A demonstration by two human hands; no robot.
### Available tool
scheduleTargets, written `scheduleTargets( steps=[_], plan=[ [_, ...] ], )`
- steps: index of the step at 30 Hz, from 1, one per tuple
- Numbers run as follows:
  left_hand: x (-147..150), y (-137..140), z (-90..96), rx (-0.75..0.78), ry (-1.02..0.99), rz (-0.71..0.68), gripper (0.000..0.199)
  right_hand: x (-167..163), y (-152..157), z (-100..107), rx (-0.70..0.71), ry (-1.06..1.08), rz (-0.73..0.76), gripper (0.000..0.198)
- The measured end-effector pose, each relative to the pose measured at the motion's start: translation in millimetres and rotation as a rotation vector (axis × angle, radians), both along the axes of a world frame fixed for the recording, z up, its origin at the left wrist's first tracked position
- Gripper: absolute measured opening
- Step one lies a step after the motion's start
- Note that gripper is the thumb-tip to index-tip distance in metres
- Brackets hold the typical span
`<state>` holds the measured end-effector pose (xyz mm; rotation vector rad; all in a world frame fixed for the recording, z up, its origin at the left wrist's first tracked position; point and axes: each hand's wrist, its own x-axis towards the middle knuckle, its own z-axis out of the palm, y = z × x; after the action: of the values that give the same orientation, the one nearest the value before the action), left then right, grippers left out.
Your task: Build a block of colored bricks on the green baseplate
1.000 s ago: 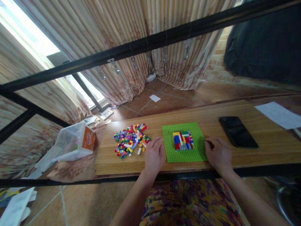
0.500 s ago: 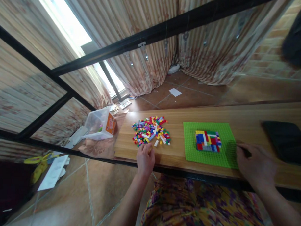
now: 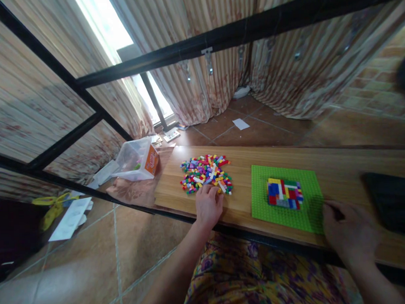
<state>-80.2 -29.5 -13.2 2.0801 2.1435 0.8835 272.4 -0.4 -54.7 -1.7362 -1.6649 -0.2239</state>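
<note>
My left hand reaches over the near edge of a pile of small coloured building bricks, fingers bent down and slightly apart. One small yellow brick shows beside its fingertips; what lies under them is hidden. To the right, a green studded baseplate lies flat, carrying a low block of multicoloured bricks. At the plate's right edge my right hand is curled, thumb and forefinger brought together. I cannot make out anything in its grasp.
A dark phone-like slab lies right of my right hand. Beyond the left end of the wooden bench top stands a clear plastic box with an orange label. A black metal bar crosses ahead, with curtains behind.
My left hand has moved forward and right, covering a white brick at the pile's near edge. My right hand stays curled by the baseplate. The whole view has shifted slightly.
</note>
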Motion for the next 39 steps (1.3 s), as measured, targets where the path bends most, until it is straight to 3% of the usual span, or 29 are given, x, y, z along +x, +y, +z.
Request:
scheduleTargets(
  steps=[7,11,16,22,27,39],
  plan=[
    [4,7,1.1,-0.019,0.03,0.038,0.007,0,1,-4,0.013,0.015,-0.001,0.025],
    [9,4,9.0,-0.066,-0.136,-0.032,0.008,-3,0,-2,0.0,0.051,-0.006,0.024],
    [37,4,20.3,-0.125,-0.413,-0.139,0.008,-6,0,1,-0.016,0.073,0.005,0.021],
    [78,17,25.5,-0.2,-0.523,-0.283,0.009,-7,0,1,-0.023,0.107,-0.001,0.021],
    [97,37,25.0,-0.243,-0.475,-0.292,0.014,-8,1,2,-0.019,0.116,0.007,0.021],
    [119,62,15.9,-0.265,-0.158,-0.143,0.03,-10,0,3,-0.009,0.142,0.012,0.02]
  ],
)
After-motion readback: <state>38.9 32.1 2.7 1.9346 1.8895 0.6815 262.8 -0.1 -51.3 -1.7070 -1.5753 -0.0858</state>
